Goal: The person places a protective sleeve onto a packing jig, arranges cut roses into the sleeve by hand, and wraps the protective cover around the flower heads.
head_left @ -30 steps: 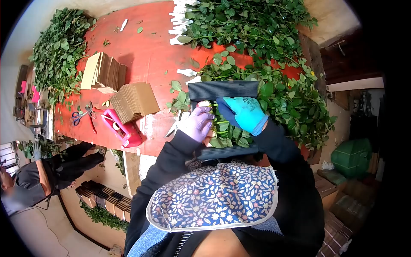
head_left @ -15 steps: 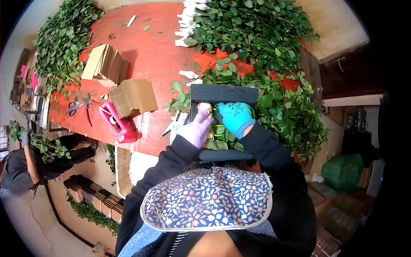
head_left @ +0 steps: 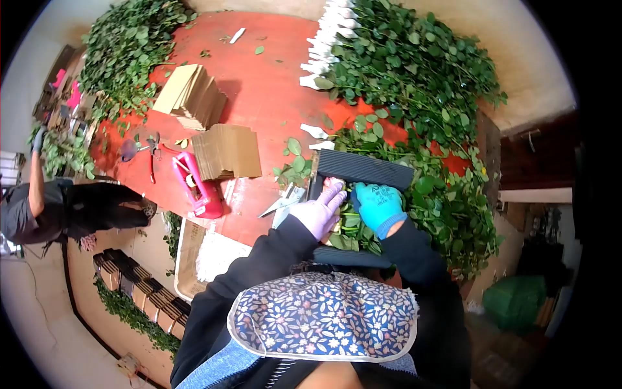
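A black ribbed holder (head_left: 369,170) lies at the table's near edge, with pink roses (head_left: 334,183) and their green stems (head_left: 353,225) between its two padded sides. My left hand (head_left: 319,214), in a purple glove, rests over the flower heads with its fingers stretched out. Beside it on the right, my right hand (head_left: 379,209), in a teal glove, is curled down on the stems; its fingertips are partly hidden. Just left of the holder lie scissors (head_left: 282,201) with open blades.
A pink stapler-like tool (head_left: 196,187) stands near folded cardboard sleeves (head_left: 227,152) and another cardboard stack (head_left: 191,97). Pruners (head_left: 153,152) lie to the left. Leafy stems with white-wrapped heads (head_left: 414,65) are piled at the back right. A co-worker (head_left: 39,201) is at the far left.
The view has shifted, so the table sits further right and lower. My left fingers are now straighter over the roses. My right hand stays on the stems. The co-worker's arm is raised higher.
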{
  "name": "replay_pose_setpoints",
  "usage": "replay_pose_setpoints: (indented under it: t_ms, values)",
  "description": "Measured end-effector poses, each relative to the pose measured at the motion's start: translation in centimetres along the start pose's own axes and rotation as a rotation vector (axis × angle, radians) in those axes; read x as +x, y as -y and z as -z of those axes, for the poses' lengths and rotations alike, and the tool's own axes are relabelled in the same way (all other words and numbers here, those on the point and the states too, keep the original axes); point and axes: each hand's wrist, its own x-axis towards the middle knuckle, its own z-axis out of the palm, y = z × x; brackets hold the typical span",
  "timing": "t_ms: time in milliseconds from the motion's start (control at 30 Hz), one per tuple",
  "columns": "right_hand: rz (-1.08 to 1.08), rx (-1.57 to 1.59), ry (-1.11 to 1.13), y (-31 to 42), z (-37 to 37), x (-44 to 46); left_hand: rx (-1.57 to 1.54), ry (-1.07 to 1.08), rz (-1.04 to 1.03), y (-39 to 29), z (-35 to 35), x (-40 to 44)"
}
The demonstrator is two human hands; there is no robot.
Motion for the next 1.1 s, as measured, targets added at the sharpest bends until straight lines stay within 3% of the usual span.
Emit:
replay_pose_setpoints:
  t_ms: [33,167,200,233,300,367,467,667,700,833,867,967,1033,1100]
  values:
    - [0.027,-0.007,-0.031,0.1,0.3,-0.1,-0.040,0.035,0.011,0.0,0.3,0.0]
    - [0.008,-0.041,-0.108,1.3,3.8,-0.9,-0.335,-0.156,-0.140,3.3,1.3,-0.6]
    - [-0.018,-0.012,-0.104,1.6,5.0,-1.1,-0.303,-0.172,0.009,4.5,2.3,-1.2]
    - [-0.033,0.054,-0.135,1.8,6.0,-1.4,-0.232,-0.271,0.317,4.4,4.4,-1.5]
    - [-0.042,0.055,-0.176,2.1,7.2,-1.9,0.201,-0.560,0.437,9.8,4.7,-1.6]
    - [-0.032,0.049,-0.184,2.4,7.3,-2.1,0.486,-0.534,0.679,14.8,4.7,-0.2]
    - [0.024,0.015,-0.245,2.6,6.8,-2.0,0.503,-0.191,1.008,20.9,4.5,1.5]
    - [-0.083,0.079,-0.165,2.6,8.0,-2.9,0.210,-0.493,0.826,24.2,5.5,-1.5]
    - [-0.108,0.083,-0.171,2.5,7.9,-2.9,0.175,-0.493,0.887,25.2,5.6,-1.8]
    - [-0.068,0.114,-0.185,2.6,7.2,-3.1,0.092,-0.639,0.677,28.5,4.9,-4.0]
    - [-0.052,0.166,-0.186,2.9,7.1,-2.9,0.121,-0.709,0.533,28.0,5.2,-4.1]
    - [-0.086,0.333,-0.119,3.2,7.3,-2.7,-0.812,-0.551,0.413,19.3,6.2,-3.9]
    - [-0.114,0.726,-0.018,2.7,6.0,-2.7,-1.083,-0.395,0.239,11.3,5.5,-3.0]
    - [-0.157,0.941,0.124,2.2,4.4,-2.7,-1.159,-0.283,0.131,5.8,3.2,-2.2]
